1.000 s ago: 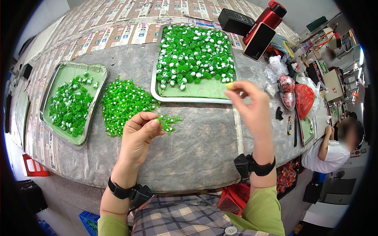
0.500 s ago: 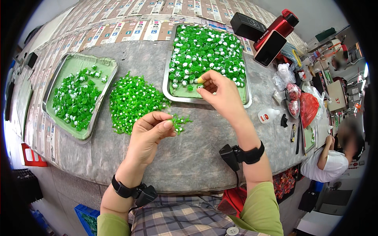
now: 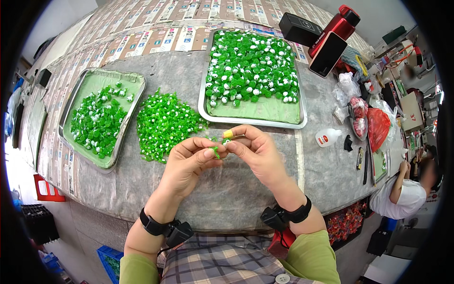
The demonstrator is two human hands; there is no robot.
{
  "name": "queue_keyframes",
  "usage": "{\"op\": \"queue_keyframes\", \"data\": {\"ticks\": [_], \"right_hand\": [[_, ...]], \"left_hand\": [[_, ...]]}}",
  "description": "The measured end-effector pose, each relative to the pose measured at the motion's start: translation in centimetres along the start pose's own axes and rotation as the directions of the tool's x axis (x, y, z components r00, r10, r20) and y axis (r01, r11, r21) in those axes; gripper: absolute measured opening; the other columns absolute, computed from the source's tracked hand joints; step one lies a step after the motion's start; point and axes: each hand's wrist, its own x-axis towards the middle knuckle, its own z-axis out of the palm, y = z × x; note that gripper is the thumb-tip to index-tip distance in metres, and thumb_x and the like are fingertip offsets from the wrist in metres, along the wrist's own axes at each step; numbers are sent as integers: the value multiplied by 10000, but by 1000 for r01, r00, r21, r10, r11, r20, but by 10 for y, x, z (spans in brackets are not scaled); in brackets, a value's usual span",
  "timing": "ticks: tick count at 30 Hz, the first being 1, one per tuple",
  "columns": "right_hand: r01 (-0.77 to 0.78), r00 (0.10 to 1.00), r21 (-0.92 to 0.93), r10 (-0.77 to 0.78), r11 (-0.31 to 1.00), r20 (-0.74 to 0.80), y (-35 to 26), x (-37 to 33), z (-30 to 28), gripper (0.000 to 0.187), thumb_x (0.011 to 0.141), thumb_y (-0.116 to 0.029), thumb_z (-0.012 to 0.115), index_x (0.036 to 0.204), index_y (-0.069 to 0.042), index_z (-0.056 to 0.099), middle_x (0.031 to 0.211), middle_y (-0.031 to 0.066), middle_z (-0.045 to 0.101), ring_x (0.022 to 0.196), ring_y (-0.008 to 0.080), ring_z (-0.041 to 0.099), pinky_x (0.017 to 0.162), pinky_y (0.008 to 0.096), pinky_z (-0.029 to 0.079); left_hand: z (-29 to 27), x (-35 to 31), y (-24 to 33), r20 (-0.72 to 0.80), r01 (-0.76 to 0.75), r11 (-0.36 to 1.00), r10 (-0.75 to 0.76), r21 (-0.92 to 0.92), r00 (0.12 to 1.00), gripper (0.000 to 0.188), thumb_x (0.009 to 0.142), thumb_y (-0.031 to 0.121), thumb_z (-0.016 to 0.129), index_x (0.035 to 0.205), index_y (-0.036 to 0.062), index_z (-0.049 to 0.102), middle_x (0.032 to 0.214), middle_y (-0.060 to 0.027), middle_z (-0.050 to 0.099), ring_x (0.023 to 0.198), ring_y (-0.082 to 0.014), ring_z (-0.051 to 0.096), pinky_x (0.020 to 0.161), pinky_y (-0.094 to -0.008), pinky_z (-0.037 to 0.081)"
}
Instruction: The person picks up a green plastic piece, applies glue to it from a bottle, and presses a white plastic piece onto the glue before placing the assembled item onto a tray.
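Close together over the grey table cover, my two hands meet fingertip to fingertip. A small green plastic piece (image 3: pixel 215 152) is pinched in my left hand (image 3: pixel 182 166). My right hand (image 3: pixel 260 158), with yellow tape on one finger, pinches a small green-and-white piece (image 3: pixel 227 141) right beside it. Just left of my hands lies a loose pile of small green pieces with white dots (image 3: pixel 165 123). Beyond my right hand stands a metal tray (image 3: pixel 255 124) of rounder green-and-white pieces, its near strip showing green lining. Another lined tray (image 3: pixel 137 97) at the left holds similar pieces.
A white bottle (image 3: pixel 328 137) lies right of my right hand. Farther back are a phone (image 3: pixel 327 54), a red flask (image 3: pixel 341 26) and a black box (image 3: pixel 299 29). Plastic bags (image 3: pixel 378 125) crowd the right edge, where a person in white (image 3: pixel 402 196) sits.
My right hand has come back from the large tray's near edge to my left hand, carrying a small green-and-white piece. My left hand has shifted slightly right.
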Motion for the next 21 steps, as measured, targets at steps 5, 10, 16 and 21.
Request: {"op": "queue_keyframes", "data": {"ticks": [5, 10, 16, 21], "right_hand": [[52, 999, -17, -52, 998, 2, 2, -1, 1, 153, 774, -51, 548, 911, -1, 501, 823, 34, 569, 776, 71, 544, 651, 178, 424], [23, 1000, 1, -23, 1000, -9, 2, -2, 0, 176, 762, -47, 561, 927, 3, 524, 826, 45, 581, 767, 78, 546, 665, 183, 432], [67, 997, 36, -65, 997, -46, 7, -1, 0, 180, 754, -59, 576, 918, 11, 556, 830, 57, 592, 754, 83, 551, 665, 188, 436], [44, 998, -7, -44, 999, -35, 6, -2, 0, 180, 757, -58, 573, 920, 16, 552, 838, 56, 592, 766, 81, 552, 668, 187, 436]], "left_hand": [[-2, 0, 0, 21, -10, 1000, 10, -8, 1000, 132, 760, 105, 569, 866, 32, 539, 847, -91, 590, 795, -171, 573, 687, -273, 477], [-3, 0, 1, 2, -27, 999, 27, -27, 1000, 132, 760, 106, 570, 863, 33, 531, 843, -92, 590, 791, -170, 573, 685, -274, 478], [-1, 0, 0, 0, -3, 1000, 3, 16, 1000, 137, 759, 112, 572, 862, 34, 525, 844, -93, 589, 797, -173, 572, 683, -271, 478], [-1, 0, 0, 2, -20, 1000, 20, -7, 1000, 141, 762, 111, 568, 868, 30, 520, 841, -95, 590, 801, -184, 577, 687, -271, 481]]}}
